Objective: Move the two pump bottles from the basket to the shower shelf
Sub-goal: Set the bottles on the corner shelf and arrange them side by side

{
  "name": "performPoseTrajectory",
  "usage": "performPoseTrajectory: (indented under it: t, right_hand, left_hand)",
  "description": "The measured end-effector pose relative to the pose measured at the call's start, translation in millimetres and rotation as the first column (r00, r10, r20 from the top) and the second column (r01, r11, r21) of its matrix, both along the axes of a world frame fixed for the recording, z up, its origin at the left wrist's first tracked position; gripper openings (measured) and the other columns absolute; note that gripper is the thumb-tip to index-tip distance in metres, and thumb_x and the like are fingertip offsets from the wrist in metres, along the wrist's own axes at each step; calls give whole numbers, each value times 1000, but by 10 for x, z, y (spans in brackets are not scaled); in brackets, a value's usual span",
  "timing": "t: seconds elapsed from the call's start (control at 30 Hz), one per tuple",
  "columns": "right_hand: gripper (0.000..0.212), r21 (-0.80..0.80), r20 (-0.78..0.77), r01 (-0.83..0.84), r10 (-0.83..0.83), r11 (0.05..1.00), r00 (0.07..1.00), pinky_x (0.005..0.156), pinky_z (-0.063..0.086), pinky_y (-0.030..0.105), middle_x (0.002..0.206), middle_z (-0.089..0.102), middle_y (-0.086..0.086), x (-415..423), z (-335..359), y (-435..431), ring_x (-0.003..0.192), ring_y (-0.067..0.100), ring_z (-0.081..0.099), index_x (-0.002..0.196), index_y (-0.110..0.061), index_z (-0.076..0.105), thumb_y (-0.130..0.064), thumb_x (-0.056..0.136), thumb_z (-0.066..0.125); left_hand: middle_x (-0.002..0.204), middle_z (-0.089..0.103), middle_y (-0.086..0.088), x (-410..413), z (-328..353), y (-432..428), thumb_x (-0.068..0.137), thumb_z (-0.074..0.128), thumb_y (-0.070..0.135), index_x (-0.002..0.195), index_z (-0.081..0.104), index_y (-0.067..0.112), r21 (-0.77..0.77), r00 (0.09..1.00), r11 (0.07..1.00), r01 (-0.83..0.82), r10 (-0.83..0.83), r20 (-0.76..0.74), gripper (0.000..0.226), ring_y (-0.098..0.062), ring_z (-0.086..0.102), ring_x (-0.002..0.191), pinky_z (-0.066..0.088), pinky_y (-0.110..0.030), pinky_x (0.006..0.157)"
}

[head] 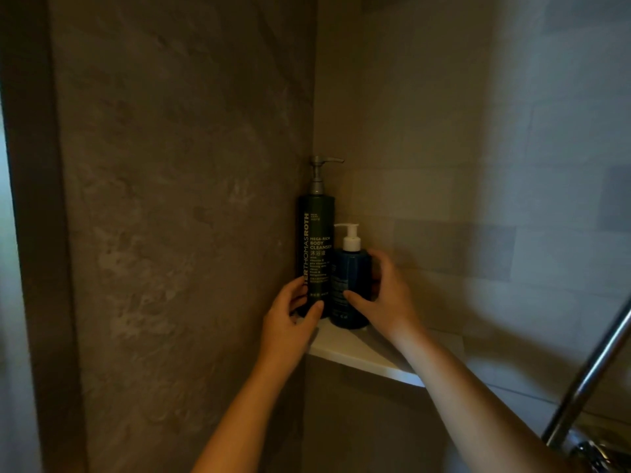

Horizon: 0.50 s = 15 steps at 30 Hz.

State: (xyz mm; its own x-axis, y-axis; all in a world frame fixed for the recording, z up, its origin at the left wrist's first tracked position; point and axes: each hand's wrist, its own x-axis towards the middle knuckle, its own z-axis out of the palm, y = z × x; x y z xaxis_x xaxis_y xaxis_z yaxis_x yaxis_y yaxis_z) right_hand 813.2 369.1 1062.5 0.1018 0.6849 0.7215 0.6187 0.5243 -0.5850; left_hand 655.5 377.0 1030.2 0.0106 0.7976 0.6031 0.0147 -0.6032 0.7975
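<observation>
A tall dark green pump bottle [316,240] with a silver pump stands upright in the corner on the white shower shelf [355,353]. Right beside it stands a shorter blue pump bottle [351,281] with a white pump. My left hand [290,322] wraps the base of the tall bottle, thumb on its front. My right hand [382,295] grips the blue bottle from the right, thumb on its label. Both bottles rest on the shelf. The basket is out of view.
A dark stone wall [187,199] runs on the left and a light tiled wall [495,199] on the right, meeting at the corner. A chrome shower pipe [594,377] slants up at the lower right, with a fitting below it.
</observation>
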Motion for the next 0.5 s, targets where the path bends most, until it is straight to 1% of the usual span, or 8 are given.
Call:
performPoseTrajectory:
  t: [0.1, 0.17, 0.27, 0.33, 0.4, 0.43, 0.5]
  right_hand:
    - [72, -25, 12, 10, -9, 1000, 1000, 95, 44, 42, 131, 47, 6, 13, 8, -3, 116, 19, 47, 130, -30, 29, -19, 72, 71]
    - [72, -30, 10, 25, -25, 999, 1000, 94, 44, 39, 131, 47, 4, 30, 12, -22, 116, 18, 47, 130, -30, 29, -21, 72, 71]
    - [64, -1, 30, 73, -73, 997, 997, 85, 40, 29, 127, 49, 2, 35, -14, -94, 113, 14, 47, 129, -29, 32, -25, 76, 67]
    - [60, -5, 45, 107, -107, 994, 993, 78, 37, 22, 125, 50, 2, 11, -59, -163, 106, 9, 46, 130, -26, 31, -26, 79, 63]
    - [55, -8, 74, 145, -144, 989, 987, 73, 35, 18, 123, 51, 4, -23, -101, -254, 99, 7, 46, 129, -24, 33, -28, 81, 60]
    - [51, 9, 106, 176, -176, 984, 979, 71, 35, 17, 122, 52, 5, -38, -120, -306, 98, 8, 46, 127, -23, 36, -28, 82, 59]
    - [46, 46, 186, 239, -244, 970, 952, 75, 38, 21, 120, 52, 5, -71, -146, -433, 101, 13, 50, 126, -21, 40, -30, 84, 57]
  left_hand:
    - [113, 52, 4, -3, -6, -34, 82, 60, 10, 123, 45, 21, -1, 1000, 1000, -4, 4, -15, 45, -12, 51, 106, 43, -28, 88]
    - [115, 52, 3, -7, -10, -65, 83, 59, 11, 124, 45, 22, 11, 999, 1000, -17, 17, -33, 45, -12, 51, 107, 42, -28, 89]
    - [119, 52, 2, -18, -7, -120, 83, 58, 12, 125, 44, 22, 38, 996, 999, -37, 40, -77, 45, -10, 50, 108, 41, -28, 91]
    - [120, 51, 3, -30, -4, -166, 84, 58, 14, 126, 43, 22, 65, 991, 996, -58, 65, -119, 46, -7, 48, 108, 40, -25, 90]
    - [122, 50, 3, -41, -11, -231, 84, 57, 15, 127, 43, 21, 107, 982, 990, -88, 104, -160, 45, -6, 47, 109, 38, -23, 88]
    - [123, 49, 2, -48, -22, -266, 85, 57, 16, 127, 43, 20, 135, 973, 985, -110, 134, -186, 45, -6, 46, 109, 38, -22, 88]
    - [126, 49, 1, -71, -56, -347, 86, 54, 19, 128, 42, 20, 196, 944, 966, -168, 215, -252, 44, -6, 45, 110, 37, -22, 88]
